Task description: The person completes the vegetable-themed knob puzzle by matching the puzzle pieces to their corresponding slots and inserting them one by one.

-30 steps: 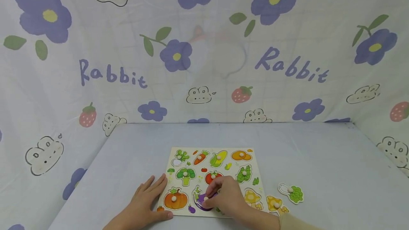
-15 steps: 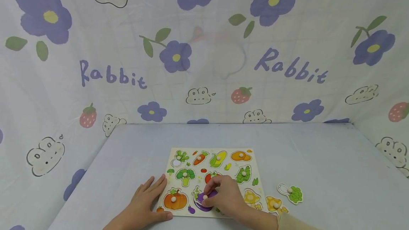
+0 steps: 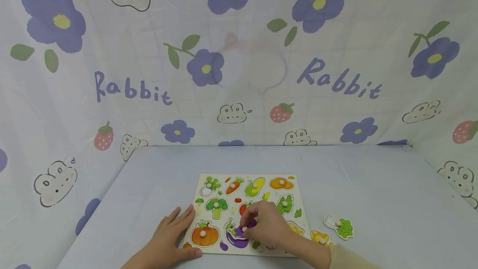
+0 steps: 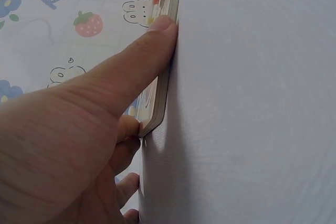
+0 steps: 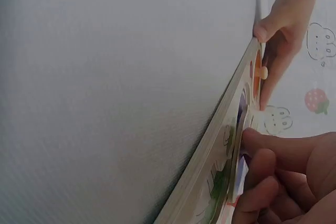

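Observation:
A wooden vegetable puzzle board (image 3: 209,250) lies on the table. My right hand (image 3: 267,227) pinches the round knob of the purple eggplant piece (image 3: 251,223). The piece sits raised and shifted over its printed eggplant recess (image 3: 237,243), so part of that recess shows below it. In the right wrist view the eggplant piece (image 5: 237,153) stands slightly off the board's surface. My left hand (image 3: 168,235) rests at the board's lower left corner, its thumb on the front edge and its fingers along the left side. The pumpkin piece (image 3: 205,235) lies nearest to it.
A loose mushroom piece (image 3: 318,235) lies against the board's right edge, partly behind my right wrist. Beyond it lies a loose bok choy piece (image 3: 345,228). Broccoli (image 3: 216,206), carrot, corn and other knobbed pieces sit in the board. A patterned cloth (image 3: 239,128) hangs behind the table.
The eggplant piece has come up from its recess and moved a little up and right with my right hand. My left hand keeps its place on the board.

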`<state>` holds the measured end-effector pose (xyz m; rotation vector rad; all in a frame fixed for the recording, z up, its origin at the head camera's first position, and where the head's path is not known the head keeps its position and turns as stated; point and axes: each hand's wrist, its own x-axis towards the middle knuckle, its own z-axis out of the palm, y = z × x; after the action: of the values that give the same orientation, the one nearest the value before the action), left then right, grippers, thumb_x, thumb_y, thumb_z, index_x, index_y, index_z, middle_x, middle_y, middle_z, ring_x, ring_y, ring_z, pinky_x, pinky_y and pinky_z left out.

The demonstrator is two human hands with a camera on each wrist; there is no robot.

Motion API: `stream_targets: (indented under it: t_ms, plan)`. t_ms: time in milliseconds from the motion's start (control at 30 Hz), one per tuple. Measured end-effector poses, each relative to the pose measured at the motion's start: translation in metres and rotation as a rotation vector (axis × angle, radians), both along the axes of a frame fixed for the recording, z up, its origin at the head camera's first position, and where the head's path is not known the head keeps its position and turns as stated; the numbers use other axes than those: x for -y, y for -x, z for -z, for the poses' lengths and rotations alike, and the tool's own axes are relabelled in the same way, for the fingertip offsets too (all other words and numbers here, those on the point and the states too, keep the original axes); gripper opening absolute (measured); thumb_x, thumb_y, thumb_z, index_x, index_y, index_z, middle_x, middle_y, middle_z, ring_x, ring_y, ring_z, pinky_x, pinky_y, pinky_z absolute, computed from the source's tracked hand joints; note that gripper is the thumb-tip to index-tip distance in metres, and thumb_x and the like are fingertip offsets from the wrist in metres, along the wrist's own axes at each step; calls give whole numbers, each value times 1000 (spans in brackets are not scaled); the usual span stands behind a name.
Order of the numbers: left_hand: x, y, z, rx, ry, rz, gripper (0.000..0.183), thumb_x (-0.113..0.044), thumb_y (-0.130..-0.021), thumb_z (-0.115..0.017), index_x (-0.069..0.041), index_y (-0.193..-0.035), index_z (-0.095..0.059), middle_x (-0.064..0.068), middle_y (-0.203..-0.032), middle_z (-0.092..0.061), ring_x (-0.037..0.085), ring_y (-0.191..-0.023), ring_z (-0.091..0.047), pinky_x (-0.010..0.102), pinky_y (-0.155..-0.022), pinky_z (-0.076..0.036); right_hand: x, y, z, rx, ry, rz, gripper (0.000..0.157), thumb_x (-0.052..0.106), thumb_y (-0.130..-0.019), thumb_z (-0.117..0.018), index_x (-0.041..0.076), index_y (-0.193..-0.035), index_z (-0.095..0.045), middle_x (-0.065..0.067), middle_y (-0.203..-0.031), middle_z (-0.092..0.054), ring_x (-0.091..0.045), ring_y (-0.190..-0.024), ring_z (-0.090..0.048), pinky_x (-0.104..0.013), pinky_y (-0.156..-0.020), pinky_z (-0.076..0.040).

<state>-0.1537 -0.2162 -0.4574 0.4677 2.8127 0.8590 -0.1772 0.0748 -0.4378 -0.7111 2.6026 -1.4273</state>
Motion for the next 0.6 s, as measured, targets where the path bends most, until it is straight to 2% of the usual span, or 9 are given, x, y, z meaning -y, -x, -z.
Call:
stream_targets:
  t_ms: [233,333,600]
  plan:
    - [0,1,1,-3,-1,7,105,-58,-71,-81,-8,-152,-36,5,-160,-25,42,-145,-8,66,-111,-2,1,1,1,6,17,-20,21,0,-70,-87,13,-72,-70,6,-72,-66,-16,-75,-61,-29,-73,-51]
    - [1,2,2,-4,-8,16,105,-58,-71,-80,-7,-152,-36,6,-160,-25,43,-145,-8,67,-111,-1,4,0,4,19,35,3,22,2,-69,-88,13,-71,-70,7,-71,-66,-16,-74,-61,-28,-74,-50]
    - [2,2,3,-18,-12,27,106,-59,-72,-79,-6,-152,-36,7,-160,-25,44,-145,-8,68,-110,-1,19,-2,14,39,90,107,24,7,-64,-92,14,-68,-70,6,-69,-66,-13,-70,-63,-24,-64,-51]
